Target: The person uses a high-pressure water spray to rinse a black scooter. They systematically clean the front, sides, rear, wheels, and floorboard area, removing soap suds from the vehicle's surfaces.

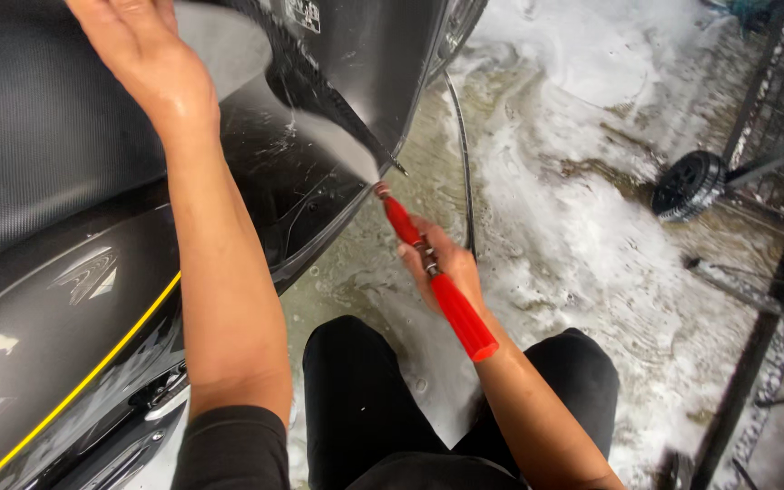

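Small white rectangular label (303,13) on black scooter panel (365,63), top edge.

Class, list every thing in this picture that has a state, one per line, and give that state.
Red spray wand: held, spraying water.
Right hand: closed around the wand.
Left hand: open, wet, resting on the seat.
Glossy black scooter body: wet.
Black textured seat: dry-looking.
Concrete floor: wet, foamy.
Small black wheel: standing still on the floor.
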